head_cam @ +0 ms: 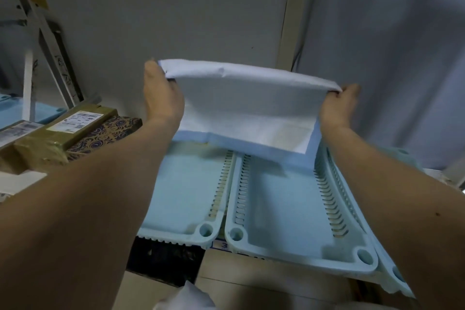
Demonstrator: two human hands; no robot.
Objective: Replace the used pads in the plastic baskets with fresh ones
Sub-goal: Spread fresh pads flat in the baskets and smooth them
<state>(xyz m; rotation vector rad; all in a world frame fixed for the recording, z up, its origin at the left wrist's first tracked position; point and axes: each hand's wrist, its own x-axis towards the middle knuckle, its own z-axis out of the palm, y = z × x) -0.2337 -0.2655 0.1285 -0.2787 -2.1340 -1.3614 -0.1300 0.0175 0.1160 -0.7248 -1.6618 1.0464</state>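
the left hand (161,90) and the right hand (338,104) each pinch an upper corner of a white pad (241,111), holding it stretched between them. the pad hangs above the far ends of two pale blue plastic baskets (284,209) lying side by side. taped parcels (57,133) sit to the left.
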